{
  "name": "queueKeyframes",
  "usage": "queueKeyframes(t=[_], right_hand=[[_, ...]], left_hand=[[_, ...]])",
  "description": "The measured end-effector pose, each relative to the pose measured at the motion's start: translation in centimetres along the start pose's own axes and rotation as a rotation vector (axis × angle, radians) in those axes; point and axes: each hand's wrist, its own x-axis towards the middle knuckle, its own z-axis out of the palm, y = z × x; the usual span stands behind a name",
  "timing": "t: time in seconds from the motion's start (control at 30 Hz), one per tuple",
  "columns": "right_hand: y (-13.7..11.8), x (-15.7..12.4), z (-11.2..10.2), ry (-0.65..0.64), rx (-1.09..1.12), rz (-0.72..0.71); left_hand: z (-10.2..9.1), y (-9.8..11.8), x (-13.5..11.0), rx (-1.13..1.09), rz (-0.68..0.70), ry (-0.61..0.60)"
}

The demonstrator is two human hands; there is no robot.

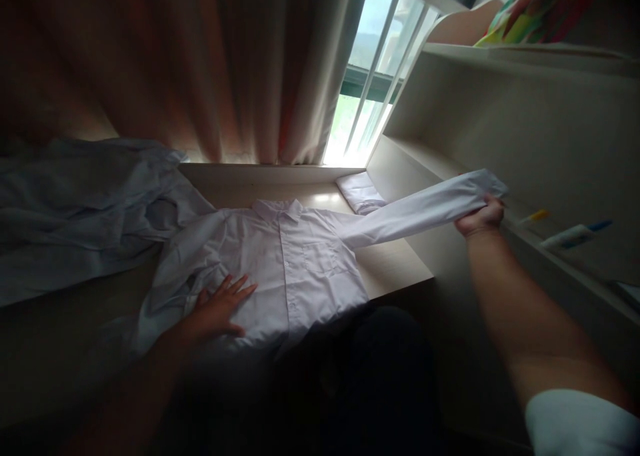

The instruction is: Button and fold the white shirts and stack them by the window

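Observation:
A white button-up shirt (315, 279) lies front side up on a pale wooden surface (395, 269), its collar toward the window. My left hand (223, 306) rests on the left part of its front, palm down with the fingers spread. Off to the right, my right hand (483, 216) grips the end of one long sleeve, which is pulled out straight and raised above the surface. A chest pocket and a row of buttons show on the shirt. Its lower hem hangs near the dark front edge.
Crumpled white cloth (75, 216) is heaped at the left. A folded white garment (361, 193) lies in the back corner. Curtains (240, 69) hang behind, beside a barred window (375, 63). Shelving (525, 109) stands at the right, with a white tube with a blue cap (575, 235) on a ledge.

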Motion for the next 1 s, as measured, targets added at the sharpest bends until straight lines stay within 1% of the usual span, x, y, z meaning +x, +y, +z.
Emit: queueKeyframes(t=[0.13,0.27,0.37,0.47,0.57,0.63,0.73,0.9,1.0], right_hand=[[-0.4,0.7,0.9,0.05,0.019,0.028],[-0.5,0.1,1.7,-0.014,0.021,0.052],[-0.2,-0.5,1.3,-0.062,-0.026,0.048],[0.0,-0.7,0.8,-0.082,-0.14,0.021],[0.2,-0.8,0.6,-0.055,-0.221,0.008],[0.2,-0.9,0.9,-0.017,-0.233,0.007],[0.4,-1.2,1.6,0.012,-0.214,0.011],[0.7,-1.9,2.9,-0.032,-0.141,-0.006],[0.8,-2.3,3.5,-0.017,-0.069,0.007]], left_hand=[[0.0,0.0,-0.1,-0.008,0.009,0.001],[0.0,-0.2,-0.3,-0.058,0.018,0.042],[0.0,-0.2,-0.3,-0.08,0.011,0.079],[0.0,-0.3,0.0,-0.068,0.008,0.092],[0.0,-0.3,0.3,-0.068,0.006,0.101],[0.0,-0.3,0.4,-0.081,0.009,0.118],[-0.2,-0.4,0.5,-0.108,0.021,0.159],[-0.4,-0.7,0.8,-0.151,0.029,0.228],[-0.6,-0.9,1.0,-0.17,0.033,0.263]])
